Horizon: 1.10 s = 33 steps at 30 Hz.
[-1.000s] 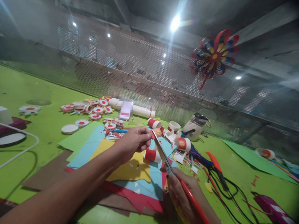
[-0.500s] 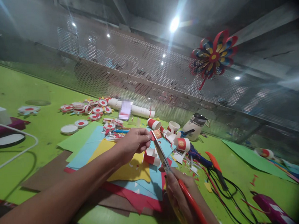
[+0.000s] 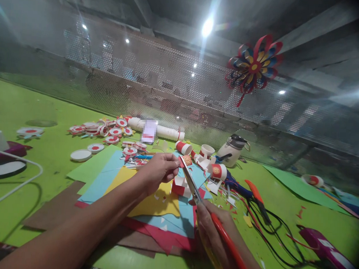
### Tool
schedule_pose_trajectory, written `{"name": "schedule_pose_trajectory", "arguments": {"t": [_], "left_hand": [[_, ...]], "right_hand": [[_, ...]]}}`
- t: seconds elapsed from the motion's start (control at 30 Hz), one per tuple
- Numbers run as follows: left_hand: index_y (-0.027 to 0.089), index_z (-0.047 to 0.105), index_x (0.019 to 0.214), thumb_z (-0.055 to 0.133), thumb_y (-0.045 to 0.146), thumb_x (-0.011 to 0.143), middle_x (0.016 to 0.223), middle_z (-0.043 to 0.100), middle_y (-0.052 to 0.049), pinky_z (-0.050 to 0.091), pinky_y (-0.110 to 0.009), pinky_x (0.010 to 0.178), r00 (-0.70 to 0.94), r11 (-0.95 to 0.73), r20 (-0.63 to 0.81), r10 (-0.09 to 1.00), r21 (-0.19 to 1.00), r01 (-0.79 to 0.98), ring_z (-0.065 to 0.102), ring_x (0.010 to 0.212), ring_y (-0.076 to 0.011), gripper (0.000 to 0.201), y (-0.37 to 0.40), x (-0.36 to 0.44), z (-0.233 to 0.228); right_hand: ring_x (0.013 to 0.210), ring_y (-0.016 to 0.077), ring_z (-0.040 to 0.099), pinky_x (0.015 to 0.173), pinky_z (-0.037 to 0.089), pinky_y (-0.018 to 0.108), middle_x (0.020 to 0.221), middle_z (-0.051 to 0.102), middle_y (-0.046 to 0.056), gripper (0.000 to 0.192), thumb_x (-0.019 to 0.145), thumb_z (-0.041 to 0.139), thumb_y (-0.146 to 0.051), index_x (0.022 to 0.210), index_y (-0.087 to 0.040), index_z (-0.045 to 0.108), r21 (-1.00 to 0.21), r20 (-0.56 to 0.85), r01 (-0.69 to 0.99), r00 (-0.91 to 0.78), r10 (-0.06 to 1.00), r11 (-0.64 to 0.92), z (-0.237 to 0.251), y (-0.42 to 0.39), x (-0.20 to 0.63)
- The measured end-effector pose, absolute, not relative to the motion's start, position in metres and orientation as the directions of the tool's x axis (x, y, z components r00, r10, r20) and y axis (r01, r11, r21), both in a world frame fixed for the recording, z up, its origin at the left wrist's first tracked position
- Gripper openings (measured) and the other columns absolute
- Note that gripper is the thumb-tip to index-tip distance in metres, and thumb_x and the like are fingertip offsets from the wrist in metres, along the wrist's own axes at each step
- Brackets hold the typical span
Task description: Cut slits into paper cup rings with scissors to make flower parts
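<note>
Two hands meet over a spread of coloured paper sheets [image 3: 152, 204] near the middle of the green table [image 3: 48, 152]. The left hand [image 3: 158, 171] pinches a small red and white paper piece [image 3: 186, 161] between fingertips and thumb, held up above the sheets. The right hand [image 3: 215, 235], nearer and to the right, grips the red handles of scissors [image 3: 195, 188], whose blades point far-left and touch the paper piece. Just beyond lie red and white paper cups [image 3: 218, 171] and, further left, round paper discs [image 3: 108, 131]. A white bottle [image 3: 234, 150] stands to the far right; a paper pinwheel [image 3: 254, 66] hangs above.
</note>
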<state>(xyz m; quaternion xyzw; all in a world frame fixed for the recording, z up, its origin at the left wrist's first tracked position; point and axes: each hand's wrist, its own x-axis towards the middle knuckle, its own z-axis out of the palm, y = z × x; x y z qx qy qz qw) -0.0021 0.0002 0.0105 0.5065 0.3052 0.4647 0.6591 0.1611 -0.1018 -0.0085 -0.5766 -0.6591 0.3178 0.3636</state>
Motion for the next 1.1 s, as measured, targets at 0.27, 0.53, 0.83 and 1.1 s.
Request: {"name": "schedule_pose_trajectory", "arguments": {"t": [0.27, 0.53, 0.83, 1.1], "left_hand": [[0.013, 0.049, 0.065, 0.059, 0.018, 0.072, 0.051, 0.048, 0.003, 0.016, -0.018, 0.04, 0.387, 0.057, 0.066, 0.92, 0.952, -0.3, 0.034, 0.038, -0.0018, 0.013, 0.0, -0.004, 0.011], [0.013, 0.051, 0.069, 0.058, 0.021, 0.074, 0.057, 0.052, 0.001, 0.021, -0.018, 0.043, 0.395, 0.029, 0.119, 0.911, 0.937, -0.349, 0.038, 0.042, -0.0029, 0.012, 0.002, -0.006, 0.009], [0.013, 0.05, 0.07, 0.059, 0.022, 0.076, 0.054, 0.045, 0.004, 0.019, -0.017, 0.043, 0.362, -0.038, 0.194, 0.912, 0.918, -0.395, 0.035, 0.042, -0.0019, 0.014, 0.007, -0.016, 0.013], [0.013, 0.051, 0.072, 0.059, 0.025, 0.076, 0.059, 0.048, 0.003, 0.023, -0.016, 0.045, 0.283, -0.072, 0.226, 0.932, 0.882, -0.466, 0.037, 0.045, -0.0021, 0.015, 0.012, -0.021, 0.014]], "right_hand": [[0.05, 0.0121, 0.033, 0.046, 0.025, 0.024, 0.054, 0.033, -0.004, 0.045, 0.087, 0.035, -0.056, 0.068, -0.018, 0.051, -0.787, 0.184, 0.589, -0.058, 0.981, 0.183, -0.01, -0.098, 0.158], [0.046, 0.0113, 0.035, 0.044, 0.027, 0.023, 0.05, 0.036, -0.006, 0.041, 0.087, 0.039, -0.054, 0.068, -0.019, 0.049, -0.823, 0.163, 0.545, -0.043, 0.986, 0.16, -0.004, -0.097, 0.159], [0.054, 0.013, 0.049, 0.055, 0.039, 0.024, 0.058, 0.05, -0.002, 0.041, 0.092, 0.032, -0.048, 0.064, -0.02, 0.044, -0.785, 0.158, 0.567, -0.21, 0.965, 0.251, 0.014, -0.094, 0.175], [0.056, 0.0153, 0.051, 0.055, 0.04, 0.026, 0.062, 0.053, 0.0, 0.043, 0.088, 0.037, -0.052, 0.086, -0.016, 0.06, -0.746, 0.198, 0.582, -0.269, 0.943, 0.323, 0.001, -0.092, 0.172]]}}
